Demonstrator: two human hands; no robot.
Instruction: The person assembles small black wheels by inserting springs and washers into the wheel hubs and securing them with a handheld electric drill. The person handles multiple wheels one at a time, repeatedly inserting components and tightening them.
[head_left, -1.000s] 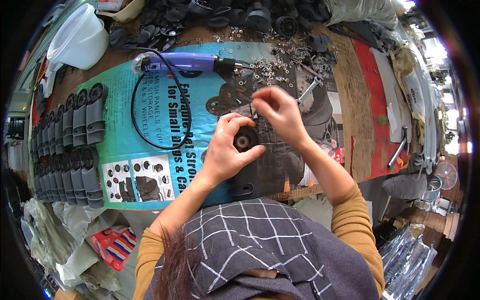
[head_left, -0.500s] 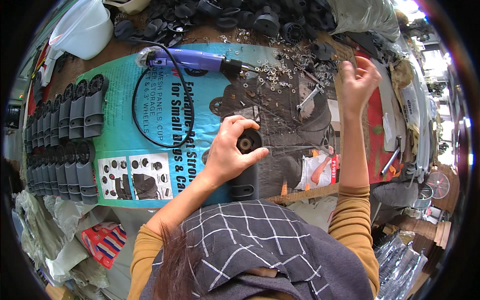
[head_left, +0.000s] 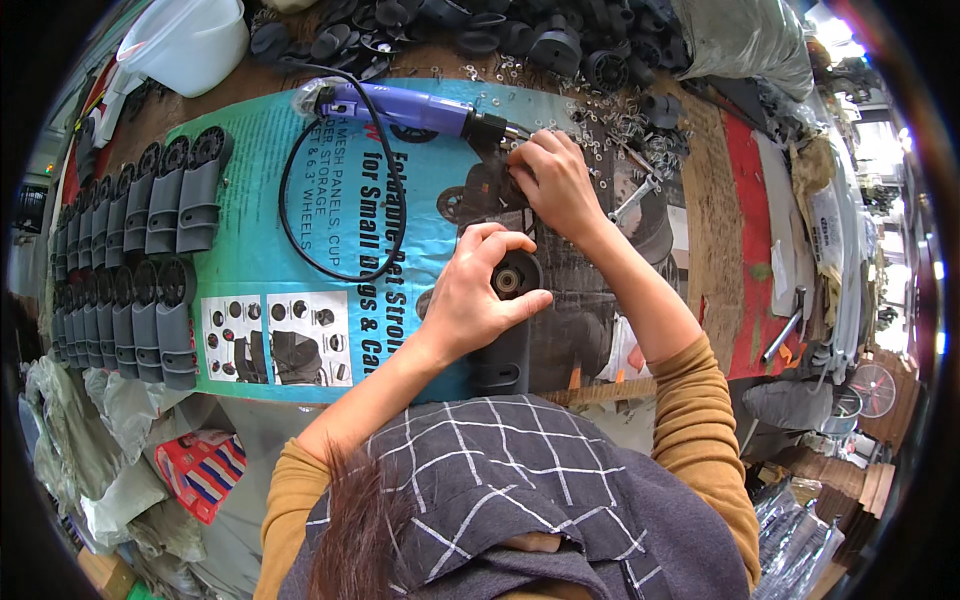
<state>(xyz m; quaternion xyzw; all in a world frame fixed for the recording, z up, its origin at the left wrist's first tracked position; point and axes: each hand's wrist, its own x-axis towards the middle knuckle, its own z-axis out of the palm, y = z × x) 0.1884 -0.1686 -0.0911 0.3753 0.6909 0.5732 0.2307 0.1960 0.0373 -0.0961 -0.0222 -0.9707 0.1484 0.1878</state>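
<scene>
My left hand (head_left: pixel 477 290) curves its thumb and fingers around the round end of a dark grey plastic wheel bracket (head_left: pixel 502 350). The bracket lies on the printed cardboard (head_left: pixel 245 262), its body pointing toward me. A ring-shaped metal bearing (head_left: pixel 509 280) shows in its round end. Above it, my right hand (head_left: pixel 556 183) is closed, fingers bent together beside the tip of a purple electric screwdriver (head_left: pixel 405 108). Whatever its fingertips may pinch is hidden. Small metal nuts (head_left: pixel 598 110) lie scattered just beyond that hand.
Two rows of similar grey brackets (head_left: pixel 205 190) stand at left. Black plastic parts (head_left: pixel 555 50) are heaped at the far edge. The screwdriver's black cable (head_left: pixel 283 205) loops over the cardboard. A wrench (head_left: pixel 635 197) lies right of my right hand; a white tub (head_left: pixel 185 45) stands far left.
My right hand has come down and left from its raised spot at the right to beside the screwdriver tip. My left hand keeps its hold on the bracket. The view has shifted slightly.
</scene>
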